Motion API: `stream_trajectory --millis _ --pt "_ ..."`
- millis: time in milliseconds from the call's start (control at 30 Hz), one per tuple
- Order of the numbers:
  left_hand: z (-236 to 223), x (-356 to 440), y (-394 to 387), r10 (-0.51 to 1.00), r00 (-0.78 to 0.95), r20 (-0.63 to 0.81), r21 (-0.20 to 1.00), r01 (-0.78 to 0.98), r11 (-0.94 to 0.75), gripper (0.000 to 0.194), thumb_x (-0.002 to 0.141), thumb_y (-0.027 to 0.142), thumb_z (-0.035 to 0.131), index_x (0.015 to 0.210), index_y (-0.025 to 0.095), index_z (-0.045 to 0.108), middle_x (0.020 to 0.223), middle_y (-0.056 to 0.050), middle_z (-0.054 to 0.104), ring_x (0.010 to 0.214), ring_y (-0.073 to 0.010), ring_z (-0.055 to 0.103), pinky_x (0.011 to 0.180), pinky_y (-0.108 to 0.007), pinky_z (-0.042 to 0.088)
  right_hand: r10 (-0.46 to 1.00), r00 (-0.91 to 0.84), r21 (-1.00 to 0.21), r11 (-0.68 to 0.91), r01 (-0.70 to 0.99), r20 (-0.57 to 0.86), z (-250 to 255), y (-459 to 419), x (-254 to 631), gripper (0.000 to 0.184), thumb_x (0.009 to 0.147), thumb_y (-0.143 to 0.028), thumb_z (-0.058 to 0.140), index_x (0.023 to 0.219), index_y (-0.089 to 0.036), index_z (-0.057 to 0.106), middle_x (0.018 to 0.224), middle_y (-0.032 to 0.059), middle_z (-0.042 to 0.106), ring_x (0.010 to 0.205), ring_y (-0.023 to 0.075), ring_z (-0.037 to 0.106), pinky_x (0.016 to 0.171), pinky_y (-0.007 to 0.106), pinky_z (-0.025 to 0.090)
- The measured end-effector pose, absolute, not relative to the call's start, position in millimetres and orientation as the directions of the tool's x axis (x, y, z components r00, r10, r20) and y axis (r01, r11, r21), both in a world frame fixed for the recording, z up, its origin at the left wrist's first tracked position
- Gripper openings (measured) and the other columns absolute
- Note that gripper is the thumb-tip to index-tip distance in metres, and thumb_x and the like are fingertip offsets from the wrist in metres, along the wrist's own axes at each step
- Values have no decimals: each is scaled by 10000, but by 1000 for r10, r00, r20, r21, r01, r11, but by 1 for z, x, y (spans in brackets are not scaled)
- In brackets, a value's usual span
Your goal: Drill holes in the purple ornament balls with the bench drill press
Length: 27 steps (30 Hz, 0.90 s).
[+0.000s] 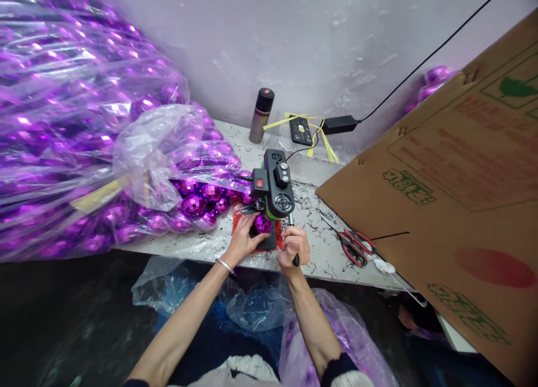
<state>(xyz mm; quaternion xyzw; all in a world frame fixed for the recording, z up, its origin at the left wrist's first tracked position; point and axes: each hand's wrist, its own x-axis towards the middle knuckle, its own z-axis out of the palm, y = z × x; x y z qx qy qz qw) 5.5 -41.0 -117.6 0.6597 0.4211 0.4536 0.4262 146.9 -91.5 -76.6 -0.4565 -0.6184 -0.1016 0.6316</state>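
Note:
A small black press-like machine (282,180) with a red switch stands on the table. Under its head sits a shiny purple mirror ball (263,223). My left hand (245,238), a silver bangle at its wrist, pinches this ball with thumb and fingers. Wrapped round the machine's lever handle (296,259) is my right hand (294,246); the black grip end shows below the fist. Beneath the machine's dark base lies a red sheet (236,222). More faceted purple balls (194,204) spill close by on the left.
A huge clear plastic bag (84,96) of purple balls fills the left. Right of the machine lie red-handled scissors (353,247) beside a large cardboard box (454,185). Behind stand a spray can (261,115), a phone (301,130) and a black power adapter (339,124). Short black scraps litter the table.

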Motion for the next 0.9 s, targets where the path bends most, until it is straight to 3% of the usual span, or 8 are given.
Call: stream_trajectory --millis 267,367,467,567,667,700,767,900 --pt "-122 7 -36 931 250 264 923 215 -319 599 768 443 851 1281 203 656 1280 -157 683 1248 -352 605 1115 -522 434 423 119 -378 606 700 898 -70 -90 147 346 1027 -291 360 711 -240 493 732 13 592 641 153 585 623 338 488" --pt "-122 7 -34 929 256 268 918 224 -326 613 757 426 868 1286 205 651 1279 -154 687 1247 -350 614 1113 -520 446 459 224 -483 590 647 860 -43 -93 142 353 1021 -212 360 695 -232 495 730 14 598 678 154 599 650 328 474" --pt "-126 -3 -47 926 217 310 895 263 -361 621 801 423 838 1339 216 609 1289 -146 685 1235 -332 636 1089 -508 485 547 341 -629 518 579 764 -12 -96 137 377 1030 -239 399 667 -225 501 710 18 593 706 159 613 663 322 472" --pt "-143 -29 -86 846 237 478 779 329 -533 614 875 392 772 1412 212 533 1328 -157 666 1262 -317 638 1083 -502 511 588 358 -671 486 561 725 2 -98 134 394 1036 -288 423 657 -220 511 706 16 600 705 153 614 661 315 470" --pt "-177 -62 -135 665 446 599 591 314 -743 586 921 369 719 1440 209 497 1324 -172 671 1243 -301 664 1049 -466 552 583 351 -663 496 560 733 -4 -100 133 395 1038 -287 417 664 -217 523 705 15 605 725 156 626 665 313 470" --pt "-191 -71 -149 621 538 569 555 306 -773 555 938 384 695 1434 220 506 1324 -167 673 1221 -288 680 1029 -442 567 577 352 -660 502 559 737 -8 -101 132 392 1037 -281 416 667 -217 527 706 15 606 732 157 630 667 313 470" --pt "-216 -82 -168 669 645 369 564 417 -713 590 947 448 670 1466 235 488 1376 -167 653 1250 -288 671 1042 -431 562 563 359 -655 514 553 745 -15 -102 131 388 1035 -273 421 667 -217 532 698 13 599 738 160 637 672 315 474" --pt "-239 -87 -168 816 533 -226 506 780 -369 840 848 622 713 1512 162 484 1462 -260 586 1385 -428 549 1134 -586 435 567 365 -665 524 532 738 -18 -99 132 397 1040 -282 417 667 -217 537 692 13 583 759 166 648 684 316 493"
